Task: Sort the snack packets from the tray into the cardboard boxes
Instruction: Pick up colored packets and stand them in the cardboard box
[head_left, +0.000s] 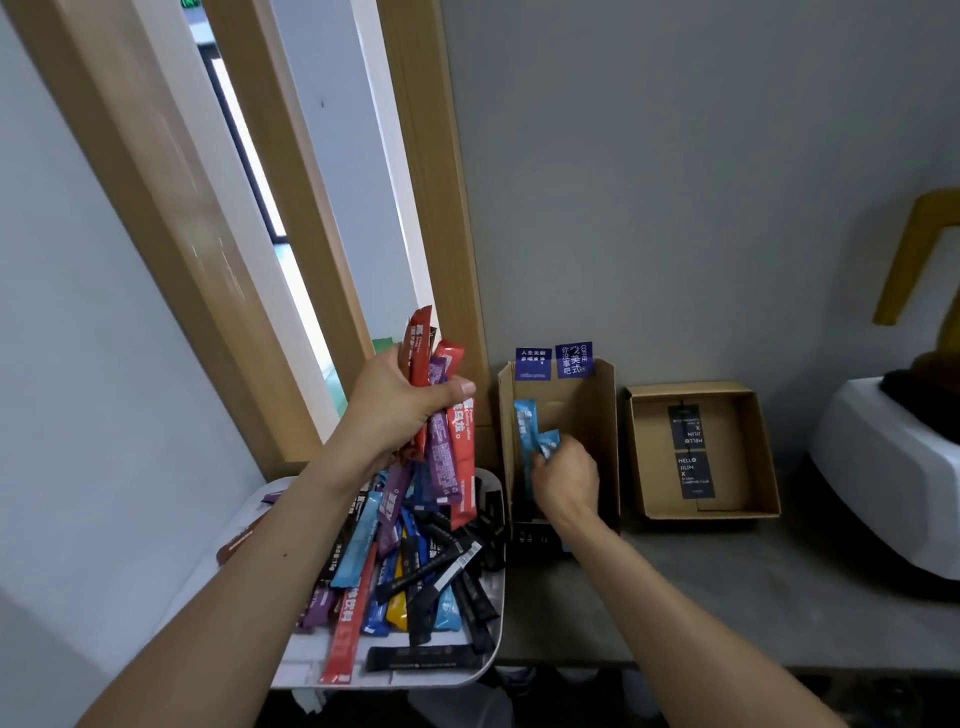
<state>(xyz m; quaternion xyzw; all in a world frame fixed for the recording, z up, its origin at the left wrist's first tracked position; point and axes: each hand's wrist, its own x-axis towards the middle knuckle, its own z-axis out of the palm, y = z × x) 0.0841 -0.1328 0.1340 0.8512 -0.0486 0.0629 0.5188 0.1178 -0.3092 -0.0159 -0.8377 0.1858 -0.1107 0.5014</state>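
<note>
The grey tabletop (727, 582) runs along the far wall, with bare room near and right. At its left end sits the white plastic tray (488, 660), heaped with mixed stick snack packets (415, 561). Just right of it stands the narrow brown cardboard box (608, 415); the shallow brown cardboard box (763, 457) lies farther right, apart. The left hand (395, 405) is raised over the tray and grips a bundle of red and purple packets (447, 447). The right hand (569, 480) is curled inside the narrow box and pinches two light-blue packets (527, 431) — upright near its left wall.
</note>
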